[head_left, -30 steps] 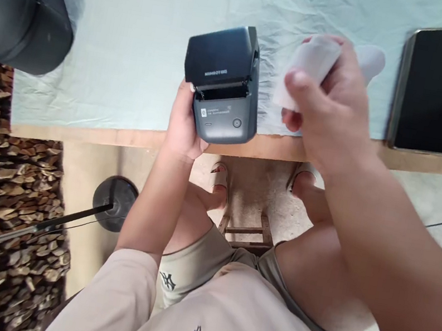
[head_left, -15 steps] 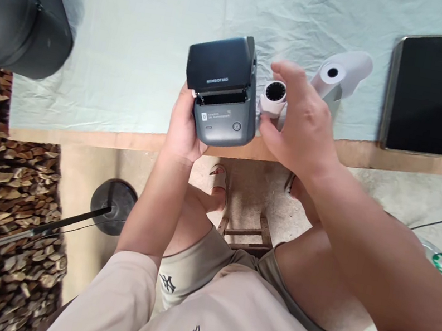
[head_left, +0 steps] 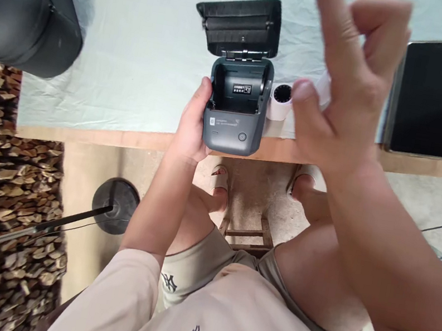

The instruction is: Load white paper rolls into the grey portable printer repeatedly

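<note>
A small dark grey label printer point(head_left: 234, 117) stands at the near edge of the cloth-covered table, its lid point(head_left: 240, 24) swung up and back so the empty paper bay shows. My left hand point(head_left: 190, 126) grips the printer's left side. A small white paper roll point(head_left: 280, 102) lies on the table just right of the printer. My right hand point(head_left: 351, 85) hovers raised above that roll with fingers spread and nothing in it. A second white roll is mostly hidden behind this hand.
A dark tablet point(head_left: 431, 96) lies at the right by the table edge. A black cylindrical bag point(head_left: 22, 8) sits at the far left. The pale cloth point(head_left: 130, 48) covers the table. Below are my knees, sandalled feet and a black stand base point(head_left: 115, 204).
The printer's lid went from shut to fully open. The small roll my right hand held now lies beside the printer, and that hand has lifted away empty.
</note>
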Demonstrator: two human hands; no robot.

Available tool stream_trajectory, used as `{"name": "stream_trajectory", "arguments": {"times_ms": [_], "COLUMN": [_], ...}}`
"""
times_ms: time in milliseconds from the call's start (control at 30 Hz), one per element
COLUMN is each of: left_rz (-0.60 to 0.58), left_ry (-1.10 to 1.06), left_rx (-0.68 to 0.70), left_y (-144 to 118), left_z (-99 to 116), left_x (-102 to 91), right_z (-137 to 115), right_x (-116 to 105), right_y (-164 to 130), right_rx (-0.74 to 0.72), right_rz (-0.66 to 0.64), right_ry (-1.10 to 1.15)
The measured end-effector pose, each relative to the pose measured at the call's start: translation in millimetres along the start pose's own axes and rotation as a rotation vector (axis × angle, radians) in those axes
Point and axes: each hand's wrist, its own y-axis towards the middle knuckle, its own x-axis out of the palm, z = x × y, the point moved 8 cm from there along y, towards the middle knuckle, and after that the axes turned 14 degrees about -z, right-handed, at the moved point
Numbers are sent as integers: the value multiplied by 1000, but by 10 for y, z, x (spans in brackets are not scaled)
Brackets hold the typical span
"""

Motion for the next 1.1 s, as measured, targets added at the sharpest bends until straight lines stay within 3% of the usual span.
{"name": "stream_trajectory", "arguments": {"times_ms": [67,167,267,400,500,633,733,833,967,1033,1100], "left_rz": [25,69,140,172,152,74,-17,52,80,56,67], "left_ry": [-29,-90,-157,-126,-64,-40,-69,-76,-53,-43,-42], "left_rx": [-7,-8,1,15,23,-5,-39,-46,-55,-46,-71], "left_y": [-5,3,11,11,8,16,18,-16,-37,-31,-33], "left_z": [2,16,29,50,50,20,8,20,39,68,76], "left_x": [-41,-105,-161,-131,-68,2,64,32,106,190,242], "right_z": [169,464,513,223,-130,-283,-114,250,794,919,916], "right_x": [-151,-272,-290,-205,-14,127,6,-152,-138,-62,-1], "right_y": [-28,-109,-179,-181,-131,-67,-55,-115,-256,-331,-363], "right_rx": [7,172,179,5,-96,1,56,141,474,627,680], "right_rz": [68,46,44,77,-68,-173,-54,42,-80,-173,-222], "right_ry": [-1,54,76,117,88,-77,-154,-132,-8,68,122]}}
